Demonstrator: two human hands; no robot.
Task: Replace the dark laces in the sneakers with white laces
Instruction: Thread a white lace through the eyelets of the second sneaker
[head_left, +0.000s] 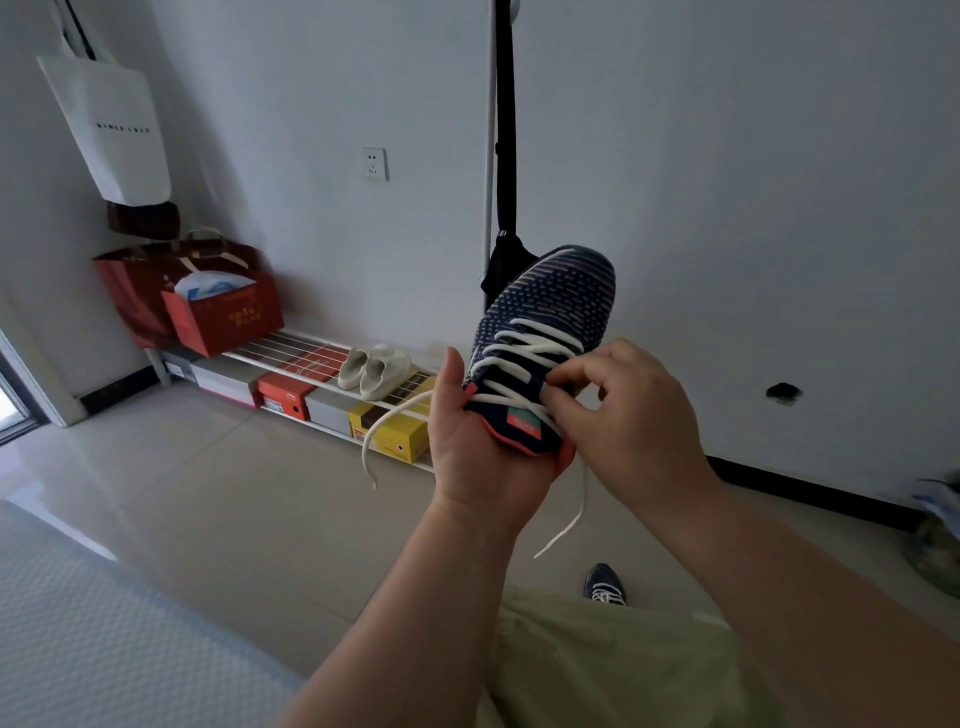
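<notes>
My left hand cups the heel of the sneaker at centre frame, thumb up along its left side, fingers curled under the sole. The shoe's long axis runs from the heel in my palm up and to the right, toe pointing away toward the wall, tongue side facing me. A white lace crosses it in several rows; one loose end droops left of my wrist, the other hangs below my hands. My right hand pinches the lace near the top eyelets with curled fingertips.

The second sneaker stands on the floor, lower centre, already white-laced.

At left, a red bag on the rack holds something white and blue. Shoeboxes sit under the rack; pale shoes rest on it. A white tote hangs upper left.
</notes>
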